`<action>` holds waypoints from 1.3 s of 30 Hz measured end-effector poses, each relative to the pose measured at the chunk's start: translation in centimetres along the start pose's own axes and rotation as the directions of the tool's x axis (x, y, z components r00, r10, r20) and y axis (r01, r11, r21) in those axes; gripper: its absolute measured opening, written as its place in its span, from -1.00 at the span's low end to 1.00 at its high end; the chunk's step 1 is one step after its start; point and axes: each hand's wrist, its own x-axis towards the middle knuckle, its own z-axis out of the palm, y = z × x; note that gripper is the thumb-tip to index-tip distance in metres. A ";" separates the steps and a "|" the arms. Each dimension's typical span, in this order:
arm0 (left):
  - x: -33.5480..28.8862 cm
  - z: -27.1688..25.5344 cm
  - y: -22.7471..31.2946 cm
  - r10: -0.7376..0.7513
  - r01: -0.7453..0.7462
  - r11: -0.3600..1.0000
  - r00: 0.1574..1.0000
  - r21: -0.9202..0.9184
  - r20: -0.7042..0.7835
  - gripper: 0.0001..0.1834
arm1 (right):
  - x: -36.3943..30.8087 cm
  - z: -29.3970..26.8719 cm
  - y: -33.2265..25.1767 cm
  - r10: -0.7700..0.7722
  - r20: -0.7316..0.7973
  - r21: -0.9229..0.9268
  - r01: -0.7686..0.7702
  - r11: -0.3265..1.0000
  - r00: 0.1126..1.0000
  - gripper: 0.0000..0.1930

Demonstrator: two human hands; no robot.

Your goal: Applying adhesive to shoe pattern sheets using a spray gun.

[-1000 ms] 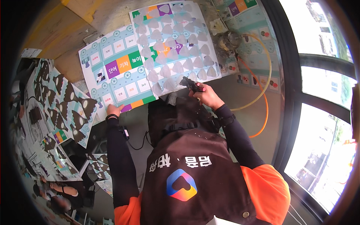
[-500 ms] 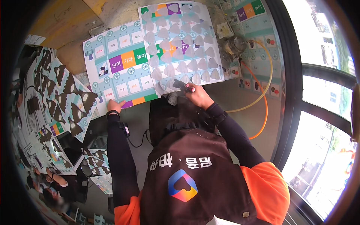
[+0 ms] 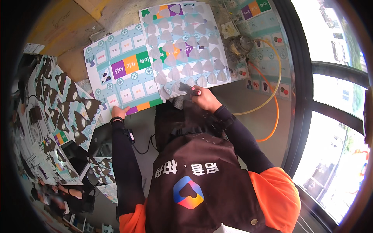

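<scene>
In my right hand (image 3: pixel 206 99) is a small dark tool (image 3: pixel 187 89) with a red end, closed in my fingers. Its dark tip lies over the bottom edge of a printed sheet (image 3: pixel 223 79) covered in rows of grey, rounded-triangle pieces. My left hand (image 3: pixel 119 112) rests on the lower edge of a second printed sheet (image 3: pixel 124 94), thumb and forefinger spread apart. That sheet has pale blue bands, small wheel pictures and purple, orange and green blocks. The grey-covered sheet overlaps its right side.
Sheets with dark lamp-like shapes (image 3: pixel 79 116) lie to the left. A yellow hose (image 3: pixel 279 73) and an orange hose (image 3: pixel 276 112) loop at right, near a dirty round fitting (image 3: pixel 243 46). Window frames (image 3: pixel 301 105) border the right. Another person's arm (image 3: pixel 74 193) shows lower left.
The printed sheets appear slightly farther left in the picture. Both my hands keep nearly the same place and grip. At the lower left, the other person's arm has shifted.
</scene>
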 end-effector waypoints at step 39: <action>0.1 -0.1 0.0 -0.016 0.019 0.999 0.998 -0.041 0.068 -0.16 | -1.1 -0.7 -3.4 0.102 0.118 0.113 -0.115 0.987 0.988 -0.66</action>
